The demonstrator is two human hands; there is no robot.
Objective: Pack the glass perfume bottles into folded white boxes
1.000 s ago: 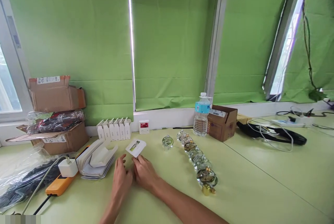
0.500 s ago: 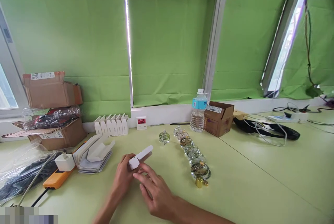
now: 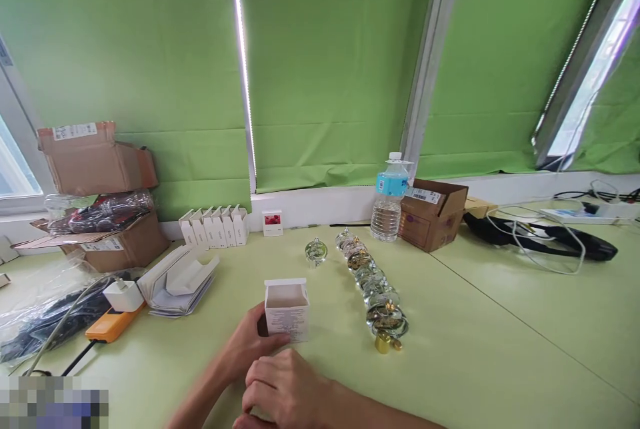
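Observation:
My left hand (image 3: 255, 342) grips a small white carton (image 3: 287, 319) from its left side, thumb across the printed front. The carton stands upright and its top is open. Closer to me, my right hand (image 3: 285, 389) is curled, back of the hand up; whatever its fingers hold, if anything, is hidden. Beyond the carton sits a single round glass bottle (image 3: 316, 252). To the right runs a row of clear glass bottles (image 3: 373, 286) with gold-coloured parts. A gold cap (image 3: 383, 342) lies at the row's near end.
Several white cartons (image 3: 215, 228) stand by the wall beside a small picture card (image 3: 273, 223). Flattened white cartons (image 3: 183, 289) lie left, near an orange power strip (image 3: 111, 326). A water bottle (image 3: 387, 206), a brown box (image 3: 433, 216) and cables (image 3: 535, 236) are at the right.
The carton has gone from tilted between both hands to upright, its open top showing. My right hand has left it and drawn back toward me, fingers curling. The camera view has shifted slightly.

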